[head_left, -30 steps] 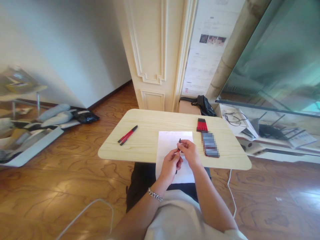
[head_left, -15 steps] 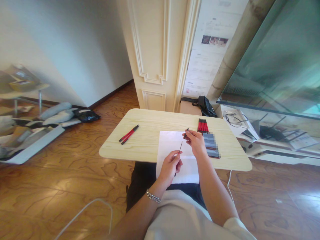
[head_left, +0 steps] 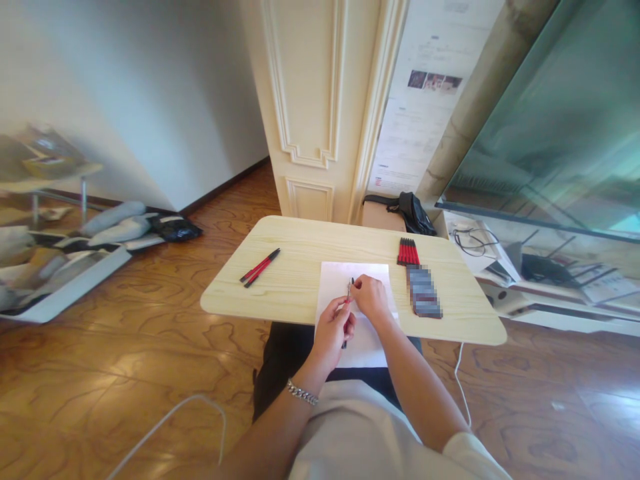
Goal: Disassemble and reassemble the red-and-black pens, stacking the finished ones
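Over a white sheet of paper [head_left: 366, 347], my two hands meet around a pen. My left hand [head_left: 333, 330] is closed on the red and black pen [head_left: 345, 345], whose lower end shows below the fingers. A thin refill sticks up from the top of its barrel. Pinched in my right hand [head_left: 371, 299] is a small black pen cap [head_left: 352, 281], right beside the refill; whether the two touch is hard to tell. Two more red and black pens [head_left: 260, 268] lie at the left of the table.
A row of several red and black pens [head_left: 408, 251] lies at the right of the wooden table [head_left: 295, 293]. Below the row is a phone-shaped, pixelated object [head_left: 425, 293]. A black bag [head_left: 414, 212] sits behind the table, and a white cable [head_left: 460, 380] hangs at the right.
My right hand has moved left and down, bringing the pen cap to the pen. The pen in my left hand now stands more upright, closer to the cap.
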Motion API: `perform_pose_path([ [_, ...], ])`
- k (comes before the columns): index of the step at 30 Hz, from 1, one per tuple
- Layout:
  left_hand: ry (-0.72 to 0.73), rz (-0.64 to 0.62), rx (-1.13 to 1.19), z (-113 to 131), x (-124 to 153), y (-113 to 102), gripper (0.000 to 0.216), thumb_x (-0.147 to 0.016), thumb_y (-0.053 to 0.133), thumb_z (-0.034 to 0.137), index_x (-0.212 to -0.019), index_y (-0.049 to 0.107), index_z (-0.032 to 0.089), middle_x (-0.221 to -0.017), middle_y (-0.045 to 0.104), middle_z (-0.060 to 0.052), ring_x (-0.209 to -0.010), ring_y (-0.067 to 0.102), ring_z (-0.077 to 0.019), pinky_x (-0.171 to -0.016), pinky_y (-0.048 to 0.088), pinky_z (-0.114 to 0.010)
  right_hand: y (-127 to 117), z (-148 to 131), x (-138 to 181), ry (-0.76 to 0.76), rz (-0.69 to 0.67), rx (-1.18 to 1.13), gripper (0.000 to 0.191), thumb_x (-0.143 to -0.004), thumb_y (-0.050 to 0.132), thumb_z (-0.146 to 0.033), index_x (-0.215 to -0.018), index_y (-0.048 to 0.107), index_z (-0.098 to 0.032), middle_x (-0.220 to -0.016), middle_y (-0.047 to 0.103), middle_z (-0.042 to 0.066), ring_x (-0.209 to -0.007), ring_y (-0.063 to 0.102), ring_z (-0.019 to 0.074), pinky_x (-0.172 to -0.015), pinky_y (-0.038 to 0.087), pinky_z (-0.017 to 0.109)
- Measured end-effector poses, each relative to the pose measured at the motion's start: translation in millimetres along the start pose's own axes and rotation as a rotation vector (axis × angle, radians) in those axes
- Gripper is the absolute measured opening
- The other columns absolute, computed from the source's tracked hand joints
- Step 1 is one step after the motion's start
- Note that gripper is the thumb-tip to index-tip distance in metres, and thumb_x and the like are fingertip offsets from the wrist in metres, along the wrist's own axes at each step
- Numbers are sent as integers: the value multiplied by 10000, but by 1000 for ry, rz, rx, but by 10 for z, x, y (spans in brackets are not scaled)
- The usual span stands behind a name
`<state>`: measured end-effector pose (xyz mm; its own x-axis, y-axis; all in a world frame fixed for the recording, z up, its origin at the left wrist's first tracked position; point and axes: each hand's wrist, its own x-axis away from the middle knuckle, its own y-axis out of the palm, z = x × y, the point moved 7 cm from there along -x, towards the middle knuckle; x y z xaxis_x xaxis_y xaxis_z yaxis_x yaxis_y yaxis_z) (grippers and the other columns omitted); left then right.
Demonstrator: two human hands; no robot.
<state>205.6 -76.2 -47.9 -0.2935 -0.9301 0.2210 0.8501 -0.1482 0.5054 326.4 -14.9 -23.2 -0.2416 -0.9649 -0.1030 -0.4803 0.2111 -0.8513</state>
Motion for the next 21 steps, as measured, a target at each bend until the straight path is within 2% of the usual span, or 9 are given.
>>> perform_pose_path([
  [6, 9, -10, 12, -10, -8, 9, 416, -764, 636, 456, -1072, 566, 185, -601, 509, 29, -443, 404, -55, -401, 208, -169, -66, -19, 7, -26, 32, -49, 236, -831, 553, -396, -758, 652, -194, -775, 676, 81, -689, 579, 178, -615, 340, 274],
  [9, 16, -17, 14, -2, -12, 18, 402, -775, 623, 453, -1078, 569, 195, -611, 513, 28, -449, 409, -57, -402, 204, -171, -195, -17, 79, -28, 95, -248, 335, -882, 453, -442, -779, 651, -191, -762, 670, 64, -681, 570, 165, -629, 361, 270],
  [11, 13, -20, 16, -1, -16, 40, 401, -774, 621, 453, -1078, 570, 197, -616, 516, 27, -448, 411, -57, -402, 203, -172, -243, -11, 148, -23, 89, -437, 409, -896, 391, -483, -801, 657, -187, -717, 657, 47, -640, 557, 158, -607, 374, 267],
  [15, -14, -22, 5, -36, -16, 125, 403, -754, 632, 462, -1050, 573, 195, -600, 513, 32, -424, 399, -57, -393, 193, -174, -241, -33, 232, -58, -11, -686, 370, -827, 494, -513, -786, 663, -186, -660, 636, 22, -605, 546, 153, -571, 393, 262],
  [19, -36, -54, -39, -91, 13, 192, 384, -759, 620, 465, -1033, 584, 199, -587, 508, 35, -412, 388, -56, -385, 197, -175, -313, 115, 118, 6, 63, -754, 354, -806, 515, -499, -786, 658, -176, -659, 633, 26, -560, 530, 140, -540, 388, 261],
  [21, -40, -62, -60, -105, 25, 182, 381, -762, 617, 465, -1029, 587, 196, -585, 507, 33, -416, 393, -58, -384, 203, -175, -349, 199, 25, 34, 93, -709, 376, -812, 497, -505, -775, 657, -166, -654, 638, 37, -550, 536, 142, -537, 382, 265],
])
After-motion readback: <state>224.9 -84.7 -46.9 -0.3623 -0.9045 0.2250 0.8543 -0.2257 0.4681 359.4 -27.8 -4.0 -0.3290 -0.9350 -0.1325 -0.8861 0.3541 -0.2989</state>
